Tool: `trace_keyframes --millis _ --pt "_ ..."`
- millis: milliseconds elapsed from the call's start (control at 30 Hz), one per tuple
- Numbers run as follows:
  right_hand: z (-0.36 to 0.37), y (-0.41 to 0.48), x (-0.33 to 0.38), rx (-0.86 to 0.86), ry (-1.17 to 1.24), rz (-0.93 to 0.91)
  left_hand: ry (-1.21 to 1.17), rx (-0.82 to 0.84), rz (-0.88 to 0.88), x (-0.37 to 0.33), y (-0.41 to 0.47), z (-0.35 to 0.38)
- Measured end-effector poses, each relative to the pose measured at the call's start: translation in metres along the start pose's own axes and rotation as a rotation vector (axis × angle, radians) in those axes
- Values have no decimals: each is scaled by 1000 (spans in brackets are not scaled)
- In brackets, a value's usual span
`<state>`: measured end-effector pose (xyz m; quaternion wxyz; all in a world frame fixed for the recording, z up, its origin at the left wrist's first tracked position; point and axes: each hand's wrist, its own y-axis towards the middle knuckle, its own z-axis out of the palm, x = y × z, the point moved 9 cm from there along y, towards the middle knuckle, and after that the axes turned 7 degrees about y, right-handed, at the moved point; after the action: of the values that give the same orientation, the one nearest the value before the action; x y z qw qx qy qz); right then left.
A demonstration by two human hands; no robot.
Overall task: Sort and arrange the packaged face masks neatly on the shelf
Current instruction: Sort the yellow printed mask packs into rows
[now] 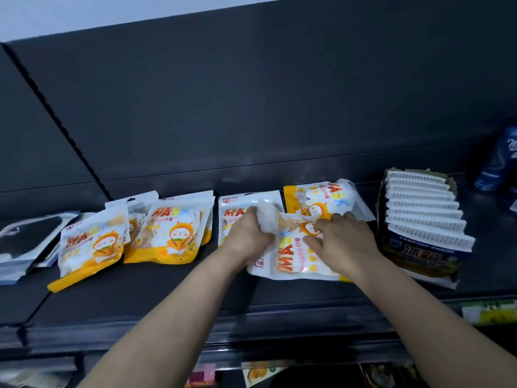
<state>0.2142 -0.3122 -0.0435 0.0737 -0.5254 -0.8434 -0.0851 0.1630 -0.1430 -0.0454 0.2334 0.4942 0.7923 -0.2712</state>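
Orange-and-white, the sideways mask pack (pixel 291 259) lies on the dark shelf (pixel 167 298) with its "MASK" lettering running toward the back wall, and both hands are on it. The left hand (pixel 246 233) curls its fingers round the pack's crinkled far-left corner and grips it. The right hand (pixel 342 239) lies on the pack's right half, fingers spread and only lightly bent, pressing down with nothing pinched.

Behind this pack, partly under the left hand, an upright pack (pixel 233 210) lies flat. Behind the right hand a turned pack (pixel 316 197) sits askew near the back wall. Left of the sideways pack are a small pile of packs (pixel 167 236), then a tilted pack (pixel 89 245), then black-and-white packets (pixel 25 239). Just right of it stands an open box (pixel 419 250) of white ribbed pieces. Beyond the box is a blue container (pixel 500 163), blurred.
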Motion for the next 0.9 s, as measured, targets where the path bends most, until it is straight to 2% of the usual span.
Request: trace_keyframes --millis 67,133,200,233,267,400,467,533,633,733,800,900 --pt "-5 -7 9 -39 52 -62 210 -51 62 -6 10 -21" --pt "-5 -12 24 -40 227 -155 475 -191 95 -7 20 -53" --pt "8 -19 45 65 364 -226 708 -404 107 -7 19 -79" --pt "16 -22 53 105 358 -234 767 -443 100 -3 15 -80" --pt "22 -24 58 117 315 -225 787 -392 75 3 11 -73" --pt "17 -12 55 2 245 -160 748 20 23 24 -6 -16" --pt "7 2 45 -40 271 -139 780 124 49 26 -4 -3" --pt "4 19 30 -12 264 -70 790 155 63 31 7 -8" --pt "14 43 5 44 69 56 741 140 99 33 23 -25" --pt "36 50 -14 181 -5 144 800 166 118 26 30 -25" --pt "40 50 -18 189 -70 126 866 152 103 20 32 -23" --pt "25 54 -11 74 -173 32 897 133 141 4 30 -14"
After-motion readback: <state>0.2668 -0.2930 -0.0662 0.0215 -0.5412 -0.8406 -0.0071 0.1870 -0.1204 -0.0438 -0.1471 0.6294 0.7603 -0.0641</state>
